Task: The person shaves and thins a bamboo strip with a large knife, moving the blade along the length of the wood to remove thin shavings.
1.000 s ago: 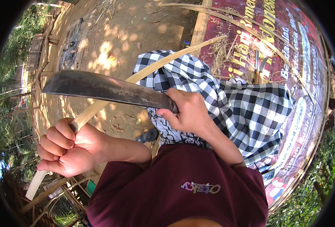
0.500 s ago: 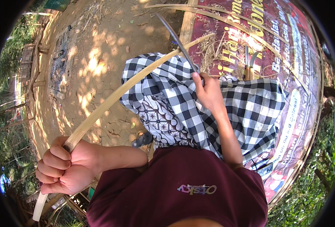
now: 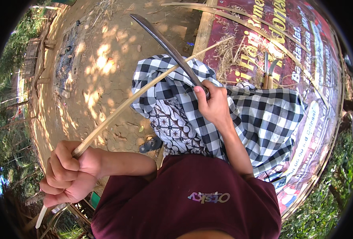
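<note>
My left hand (image 3: 71,173) is closed in a fist round a long pale bamboo strip (image 3: 130,101), out at the left. The strip slants up and away across my lap, showing a narrow side, and its far tip reaches over the mat. In my right hand (image 3: 214,102) is the handle of a machete (image 3: 160,40), thumb along it. The dark blade points far and to the left, crossing the strip above my knee. Whether its edge touches the strip I cannot tell. A black-and-white checked cloth (image 3: 260,113) covers my lap.
A printed banner (image 3: 244,75) is spread at the right, bearing curly shavings (image 3: 226,59), two small knives (image 3: 269,71) and more long bamboo strips (image 3: 264,34). A wooden beam (image 3: 205,30) edges it. Bare earth (image 3: 93,79) lies at the left, with a dark sandal (image 3: 150,144) near me.
The machete has swung to the left and slid farther across the strip, with my right hand shifting slightly left. The bamboo strip has turned in my left hand and looks thinner.
</note>
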`<state>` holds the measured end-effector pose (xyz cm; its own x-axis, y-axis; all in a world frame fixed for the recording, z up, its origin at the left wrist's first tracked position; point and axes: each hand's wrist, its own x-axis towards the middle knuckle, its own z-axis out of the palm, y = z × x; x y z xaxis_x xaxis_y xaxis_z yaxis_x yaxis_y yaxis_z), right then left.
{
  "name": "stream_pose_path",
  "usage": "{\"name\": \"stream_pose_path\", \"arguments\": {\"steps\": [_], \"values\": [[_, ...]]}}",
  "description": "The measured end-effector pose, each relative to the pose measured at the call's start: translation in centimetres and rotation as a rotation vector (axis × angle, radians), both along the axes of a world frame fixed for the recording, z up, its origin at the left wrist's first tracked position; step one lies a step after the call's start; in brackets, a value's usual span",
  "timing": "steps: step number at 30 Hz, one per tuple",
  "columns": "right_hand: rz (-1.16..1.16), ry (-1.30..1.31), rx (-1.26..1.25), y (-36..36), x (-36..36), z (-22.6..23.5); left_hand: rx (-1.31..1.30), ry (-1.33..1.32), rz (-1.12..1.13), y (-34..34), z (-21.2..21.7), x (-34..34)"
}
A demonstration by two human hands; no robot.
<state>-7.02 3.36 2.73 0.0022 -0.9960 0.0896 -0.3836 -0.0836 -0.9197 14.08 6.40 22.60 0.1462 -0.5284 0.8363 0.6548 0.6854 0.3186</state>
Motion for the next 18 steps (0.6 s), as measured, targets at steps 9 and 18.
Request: {"name": "stream_pose_path", "arguments": {"steps": [9,18], "values": [[0.164,0.056,-0.212,1.9,0.8,3.2,0.014,0.002,0.097,0.5,-0.1,0.3],[-0.177,0.0,0.249,-0.7,-2.9,-3.9,-0.008,0.028,0.093,0.0,-0.1,0.7]]}}
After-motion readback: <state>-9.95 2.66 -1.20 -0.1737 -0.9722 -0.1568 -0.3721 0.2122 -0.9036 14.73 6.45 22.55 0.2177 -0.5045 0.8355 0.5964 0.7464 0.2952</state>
